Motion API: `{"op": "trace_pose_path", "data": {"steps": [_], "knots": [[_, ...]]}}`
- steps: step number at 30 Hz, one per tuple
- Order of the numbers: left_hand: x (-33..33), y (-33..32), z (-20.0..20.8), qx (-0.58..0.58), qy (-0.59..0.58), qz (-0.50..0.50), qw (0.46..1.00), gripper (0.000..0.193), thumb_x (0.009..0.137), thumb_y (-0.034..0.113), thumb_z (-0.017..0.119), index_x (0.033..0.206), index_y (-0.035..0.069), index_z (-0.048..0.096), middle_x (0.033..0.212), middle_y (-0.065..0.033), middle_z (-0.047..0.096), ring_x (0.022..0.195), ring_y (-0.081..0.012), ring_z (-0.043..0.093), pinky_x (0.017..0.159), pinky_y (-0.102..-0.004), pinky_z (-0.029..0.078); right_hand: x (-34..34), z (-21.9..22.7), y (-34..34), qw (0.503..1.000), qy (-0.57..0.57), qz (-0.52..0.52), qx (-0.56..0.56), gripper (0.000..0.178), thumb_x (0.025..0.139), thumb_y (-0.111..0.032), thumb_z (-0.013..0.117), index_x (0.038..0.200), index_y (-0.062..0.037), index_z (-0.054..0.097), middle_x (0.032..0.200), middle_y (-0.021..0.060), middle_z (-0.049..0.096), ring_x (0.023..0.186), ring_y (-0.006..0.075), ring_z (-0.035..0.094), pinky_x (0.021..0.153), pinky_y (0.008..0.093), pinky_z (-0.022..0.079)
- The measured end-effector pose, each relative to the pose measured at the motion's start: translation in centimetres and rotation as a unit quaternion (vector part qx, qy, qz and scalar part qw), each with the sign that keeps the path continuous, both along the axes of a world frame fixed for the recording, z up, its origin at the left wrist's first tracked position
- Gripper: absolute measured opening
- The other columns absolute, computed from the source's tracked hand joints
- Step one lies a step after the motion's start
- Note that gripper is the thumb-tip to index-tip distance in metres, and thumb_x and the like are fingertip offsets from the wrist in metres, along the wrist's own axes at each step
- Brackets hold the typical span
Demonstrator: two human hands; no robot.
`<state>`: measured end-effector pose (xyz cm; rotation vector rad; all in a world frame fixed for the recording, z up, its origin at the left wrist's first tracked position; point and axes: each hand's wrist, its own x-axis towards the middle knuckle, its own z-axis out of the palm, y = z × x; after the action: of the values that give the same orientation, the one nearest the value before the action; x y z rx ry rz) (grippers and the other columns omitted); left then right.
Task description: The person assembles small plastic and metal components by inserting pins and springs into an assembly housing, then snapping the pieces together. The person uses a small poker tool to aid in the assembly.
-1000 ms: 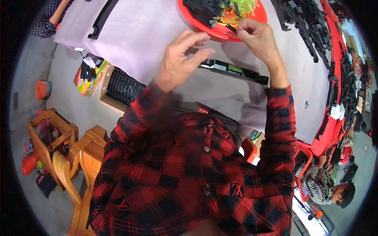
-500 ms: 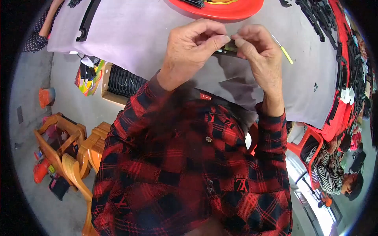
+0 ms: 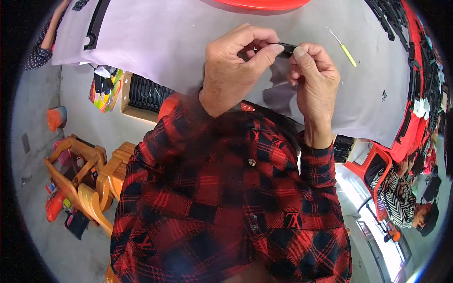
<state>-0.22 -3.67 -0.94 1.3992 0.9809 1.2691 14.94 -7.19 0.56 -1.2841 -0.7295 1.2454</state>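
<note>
My left hand [image 3: 241, 66] and my right hand [image 3: 315, 78] pinch a narrow black plastic piece [image 3: 287, 48] between them, over the cloth-covered table [image 3: 188, 37]. The left thumb and fingers close on one end, the right thumb and forefinger on the other. Only the short middle stretch shows; the ends are hidden by fingers. To the right of my right hand lies a small hook tool [image 3: 347, 51] with a yellow-green handle and thin metal shaft.
A red plate [image 3: 264, 4] sits at the far edge of view. Long black strips [image 3: 98, 28] lie far left, more at the right. Below the table is a carton [image 3: 126, 101] of black parts. Wooden chairs [image 3: 89, 188] stand at left; a person [image 3: 394, 193] sits at lower right.
Both hands have come slightly nearer to me, and the black piece now shows more plainly between them. My view has shifted, so less of the red plate is seen.
</note>
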Motion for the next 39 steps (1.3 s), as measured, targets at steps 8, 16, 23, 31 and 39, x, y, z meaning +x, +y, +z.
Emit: {"op": "trace_pose_path", "data": {"steps": [8,16,23,31,39], "knots": [[-2.0,2.1,-0.3,0.23,0.193,-0.021,0.953,0.038,0.07,0.006,0.08,0.106,0.005,0.067,0.095,-0.0056,0.066,0.086,-0.0191,0.062,0.074,-0.0306,0.049,2.3,0.2,0.4,0.999,-0.048,-0.024,0.0,0.008,0.089,-0.012,0.068,0.084,-0.0056,0.067,0.07,-0.0015,0.06,0.05,0.003,0.045,0.044,0.0189,0.033],[-2.1,3.3,-1.9,0.292,0.349,-0.047,0.889,0.043,0.068,0.017,0.078,0.108,0.007,0.066,0.096,-0.0072,0.063,0.088,-0.0289,0.06,0.081,-0.0387,0.043,1.8,0.4,0.8,0.976,-0.189,-0.027,-0.11,0.012,0.087,-0.015,0.07,0.083,-0.0047,0.069,0.061,-0.0031,0.056,0.048,0.0024,0.044,0.044,0.0187,0.032],[-2.0,3.6,-2.7,0.263,0.339,-0.076,0.9,0.037,0.067,0.018,0.079,0.101,0.008,0.067,0.086,-0.0051,0.061,0.08,-0.0273,0.059,0.073,-0.0397,0.042,0.9,0.8,1.4,0.954,-0.258,-0.014,-0.149,0.017,0.085,-0.019,0.073,0.08,-0.0034,0.07,0.057,-0.0042,0.054,0.047,0.0023,0.045,0.043,0.0197,0.032],[-2.0,3.8,-3.3,0.268,0.302,-0.072,0.912,0.038,0.066,0.018,0.08,0.101,0.009,0.068,0.083,-0.0051,0.061,0.079,-0.0263,0.06,0.073,-0.0383,0.042,0.2,0.1,1.6,0.952,-0.276,-0.042,-0.125,0.016,0.085,-0.016,0.073,0.079,-0.0015,0.071,0.061,-0.0045,0.057,0.05,0.0023,0.046,0.045,0.0201,0.035],[-1.6,3.6,-3.5,0.276,0.255,-0.057,0.925,0.044,0.064,0.016,0.081,0.104,0.007,0.066,0.086,-0.0066,0.063,0.08,-0.0274,0.061,0.075,-0.0389,0.044,0.6,-0.7,1.5,0.936,-0.333,-0.054,-0.102,0.018,0.084,-0.015,0.072,0.076,0.0009,0.07,0.06,-0.0045,0.055,0.054,0.0033,0.046,0.049,0.0212,0.037]]}}
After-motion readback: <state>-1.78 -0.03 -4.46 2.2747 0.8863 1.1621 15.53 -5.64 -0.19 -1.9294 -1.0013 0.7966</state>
